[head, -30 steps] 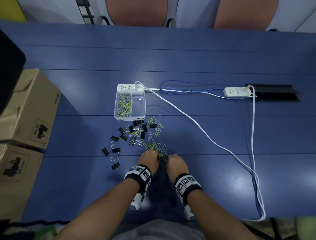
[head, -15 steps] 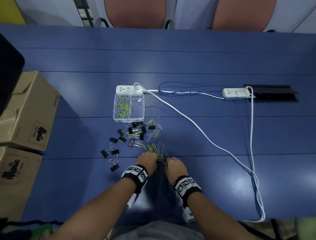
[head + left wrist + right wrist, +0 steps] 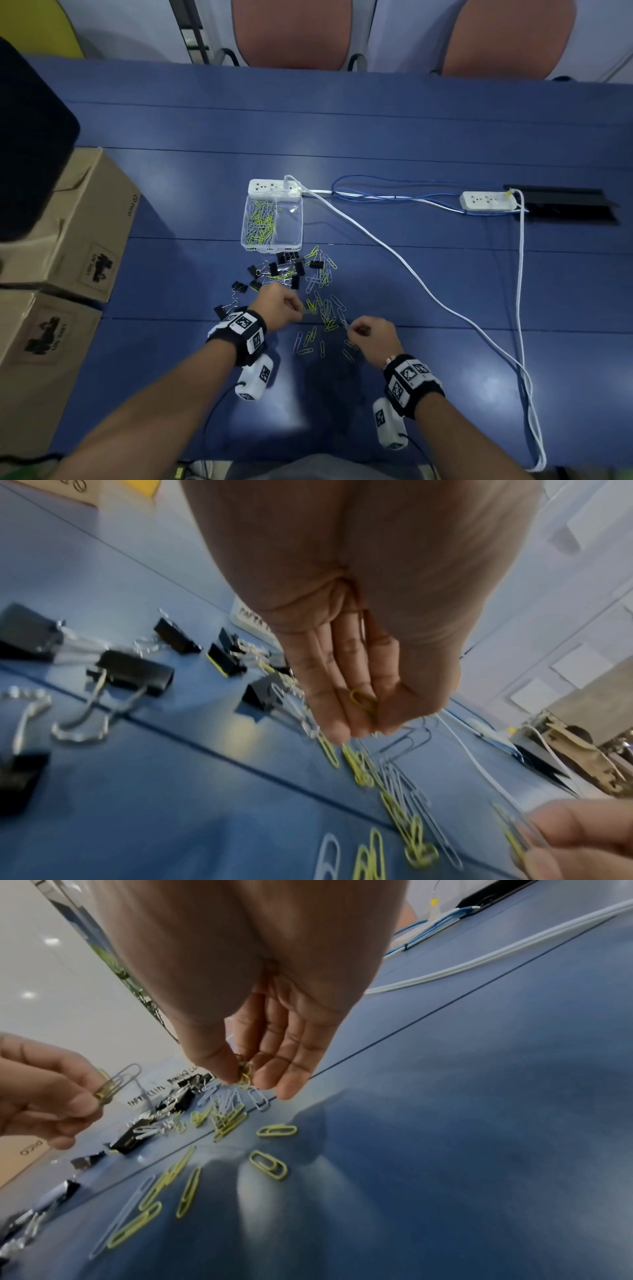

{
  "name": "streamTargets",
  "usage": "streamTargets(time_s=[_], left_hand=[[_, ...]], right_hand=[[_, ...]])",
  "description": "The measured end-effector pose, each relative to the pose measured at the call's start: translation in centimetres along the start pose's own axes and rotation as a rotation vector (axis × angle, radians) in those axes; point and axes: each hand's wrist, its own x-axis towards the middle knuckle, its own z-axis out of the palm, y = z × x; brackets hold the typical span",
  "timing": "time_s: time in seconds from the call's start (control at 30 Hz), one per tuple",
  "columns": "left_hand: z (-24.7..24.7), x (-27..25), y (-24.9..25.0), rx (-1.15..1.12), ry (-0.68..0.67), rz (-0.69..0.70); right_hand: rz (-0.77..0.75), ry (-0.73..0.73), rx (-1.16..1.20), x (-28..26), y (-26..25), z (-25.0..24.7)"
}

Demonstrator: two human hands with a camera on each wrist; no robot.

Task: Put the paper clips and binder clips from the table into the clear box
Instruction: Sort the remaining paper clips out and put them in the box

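We see both hands raised just above the blue worktop point(image 3: 411, 137), near its front edge. The left hand point(image 3: 279, 308) has its fingers curled and pinches a small bunch of yellow and silver wire paper clips point(image 3: 114, 1084) between thumb and fingertips. The right hand point(image 3: 375, 337) is likewise closed on a few paper clips, held between its thumb and fingers; in the right wrist view they show as a yellow tangle at the fingertips point(image 3: 245, 1076).

Between and just beyond the hands, loose yellow and silver paper clips point(image 3: 325, 318) lie scattered on the worktop, some in a heap and some singly nearer to us. Farther off and to the left lie the black binder clips with silver wire handles point(image 3: 284, 269), most in a cluster just in front of the box, a few strewn apart on the left.

The clear plastic box with two compartments point(image 3: 298, 222) sits beyond the cluster. Its left compartment holds yellow and silver paper clips; the right one looks bare.

A white power strip point(image 3: 270, 186) touches the far side of the box, and a white cable point(image 3: 394, 260) runs from it to the right. A second white power strip point(image 3: 486, 200) lies far right. Two brown cardboard cartons point(image 3: 68, 233) stand at the left.
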Motion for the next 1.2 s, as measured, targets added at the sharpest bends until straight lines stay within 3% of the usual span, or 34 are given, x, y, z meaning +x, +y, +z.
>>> streamTargets(time_s=[0.27, 0.63, 0.83, 0.93, 1.07, 1.2], left_hand=[[-4.6, 1.5, -0.8, -0.137, 0.142, 0.025], [-11.7, 7.0, -1.0, -0.361, 0.467, -0.145], [-13.1, 10.3, -1.4, -0.271, 0.518, -0.340], [-13.0, 11.3, -2.0, -0.263, 0.448, -0.401], [-12.6, 11.3, -3.0, -0.382, 0.415, -0.399], [-13.1, 10.2, -4.8, -0.427, 0.534, -0.370]], right_hand=[[-0.042, 0.019, 0.099, 1.4, -2.5, -0.3], [-0.158, 0.076, 0.238, 4.8, -10.7, -1.3], [-0.190, 0.071, 0.270, 8.0, -14.7, -1.2], [-0.171, 0.056, 0.260, 10.4, -16.5, -0.4], [-0.133, 0.018, 0.178, 14.2, -19.4, 1.1], [-0.057, -0.037, 0.071, 18.8, -22.2, 4.0]])
